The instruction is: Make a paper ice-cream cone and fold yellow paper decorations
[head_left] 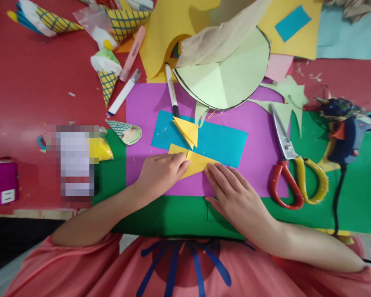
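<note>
Nearest the person, both hands rest on the purple sheet [259, 136], which lies on a green sheet [179, 214] on the red table [34, 90]. The left hand [162, 171] presses down on a yellow paper [198, 161] at the purple sheet's near edge; its fingers [181, 163] are curled loosely and lie flat on the paper's left part, pinning it rather than gripping it. The right hand [231, 189] lies just right of it, fingers [214, 171] stretched out almost straight and close together, their tips touching the paper's right end. Whether any fingertip is tucked under the paper cannot be told.

Just beyond the yellow paper, on the purple sheet, lies a blue strip [222, 142], and on its left part sits a small folded yellow triangle [188, 131]. A black marker [172, 90] runs from the blue strip's far edge away from the person.

Right of the purple sheet, scissors [289, 165] with red and yellow handles lie on the green sheet, blades pointing away. Farther right is a dark blue glue gun [343, 132] with its black cord trailing toward the person.

Left of the purple sheet lies a small paper cone [125, 131], and beyond it a white marker [123, 93], a pink pen [132, 51] and more paper cones [106, 78] with blue-lined yellow points.

At the purple sheet's far edge lies a pale green paper circle [231, 78], creased into wedges, with large yellow sheets [163, 37] behind it.
</note>
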Motion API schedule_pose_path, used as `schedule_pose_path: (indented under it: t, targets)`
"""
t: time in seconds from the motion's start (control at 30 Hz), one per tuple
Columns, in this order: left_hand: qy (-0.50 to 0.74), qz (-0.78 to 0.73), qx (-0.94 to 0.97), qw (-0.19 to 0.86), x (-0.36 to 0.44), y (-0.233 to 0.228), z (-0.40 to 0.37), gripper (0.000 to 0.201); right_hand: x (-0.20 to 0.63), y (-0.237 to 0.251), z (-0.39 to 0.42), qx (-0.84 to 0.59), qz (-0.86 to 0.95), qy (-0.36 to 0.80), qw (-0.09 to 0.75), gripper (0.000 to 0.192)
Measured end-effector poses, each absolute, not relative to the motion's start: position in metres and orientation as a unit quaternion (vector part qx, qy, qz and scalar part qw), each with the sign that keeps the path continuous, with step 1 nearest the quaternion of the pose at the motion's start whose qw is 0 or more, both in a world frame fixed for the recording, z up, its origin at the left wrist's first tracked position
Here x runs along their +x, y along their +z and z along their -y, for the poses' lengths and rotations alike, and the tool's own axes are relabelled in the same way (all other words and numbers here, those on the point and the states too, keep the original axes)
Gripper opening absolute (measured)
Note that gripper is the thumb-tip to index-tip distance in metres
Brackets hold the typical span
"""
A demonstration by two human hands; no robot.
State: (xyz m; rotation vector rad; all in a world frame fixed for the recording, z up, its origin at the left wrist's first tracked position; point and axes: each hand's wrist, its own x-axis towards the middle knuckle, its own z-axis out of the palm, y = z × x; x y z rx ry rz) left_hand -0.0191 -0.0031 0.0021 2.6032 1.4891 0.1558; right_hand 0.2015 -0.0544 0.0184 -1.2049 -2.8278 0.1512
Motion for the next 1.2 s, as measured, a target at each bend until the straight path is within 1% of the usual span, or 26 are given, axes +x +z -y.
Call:
schedule_pose_path:
  t: [0.2,0.63,0.83,1.2]
  targets:
    - [0.059,-0.489,0.868,0.064,-0.0188,0.0024,0.0033,0.028,0.2021,0.0173,0.0545,-0.392,0.917,0.060,0.031,0.048]
    - [0.029,-0.504,0.857,0.104,-0.0188,0.0068,0.0022,0.028,0.2019,0.0184,0.0539,-0.395,0.916,0.070,0.023,0.049]
    - [0.040,-0.499,0.861,0.092,-0.0180,0.0075,0.0025,0.025,0.2020,0.0186,0.0543,-0.393,0.917,0.065,0.022,0.049]
    - [0.022,-0.508,0.855,0.100,-0.0182,0.0076,0.0023,0.031,0.2011,0.0194,0.0568,-0.389,0.918,0.068,0.020,0.050]
